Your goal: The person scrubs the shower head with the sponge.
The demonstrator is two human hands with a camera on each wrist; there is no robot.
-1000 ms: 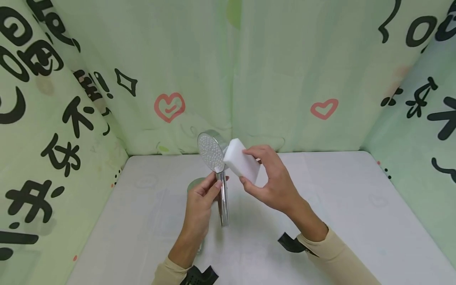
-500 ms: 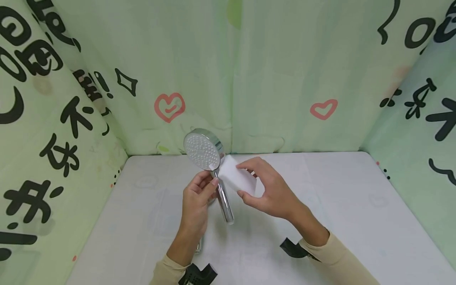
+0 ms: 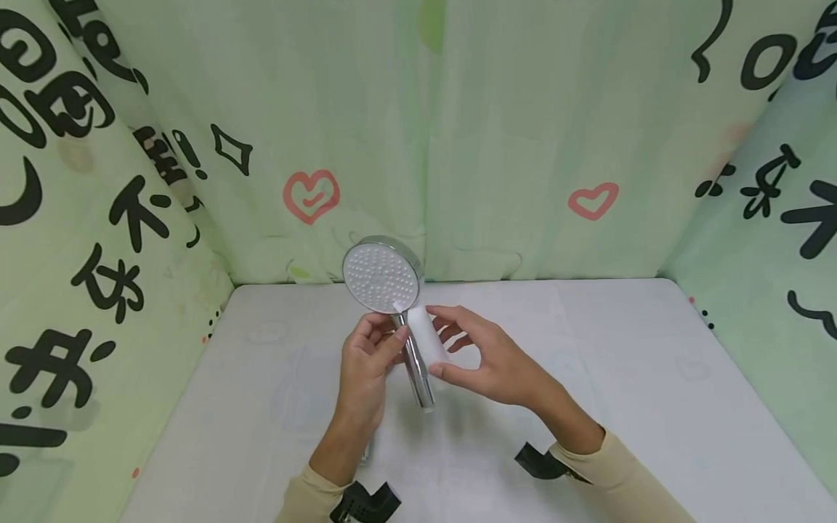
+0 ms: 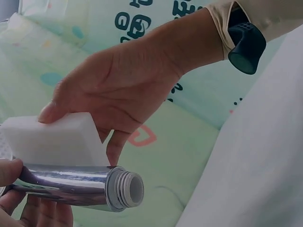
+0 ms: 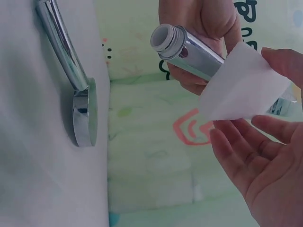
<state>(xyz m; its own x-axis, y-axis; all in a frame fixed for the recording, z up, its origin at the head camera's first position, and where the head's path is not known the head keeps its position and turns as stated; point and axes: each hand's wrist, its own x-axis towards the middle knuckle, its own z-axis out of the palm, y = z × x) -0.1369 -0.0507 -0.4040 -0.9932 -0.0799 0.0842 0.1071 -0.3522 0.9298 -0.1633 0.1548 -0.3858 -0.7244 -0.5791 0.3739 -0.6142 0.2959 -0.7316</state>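
My left hand (image 3: 366,370) grips a chrome shower head (image 3: 382,277) by the upper handle, its dotted spray face turned toward the head camera. In the left wrist view the threaded end (image 4: 129,189) of the handle points right. My right hand (image 3: 497,359) pinches a white sponge block (image 3: 427,335) between thumb and fingers. The sponge lies along the side of the handle, just below the head. Seen from the right wrist, the sponge (image 5: 244,87) overlaps the chrome handle (image 5: 201,56) and hides part of it.
A second chrome shower head (image 5: 84,113) lies on the white table (image 3: 556,407), mostly hidden behind my left forearm in the head view. Green printed curtains (image 3: 510,145) enclose the table at the back and both sides. Black straps (image 3: 366,503) sit on both wrists.
The shower head has turned its spray face more toward the head camera, its handle now slanting right. The right hand has brought the sponge lower and turned it narrow side on, along the handle.
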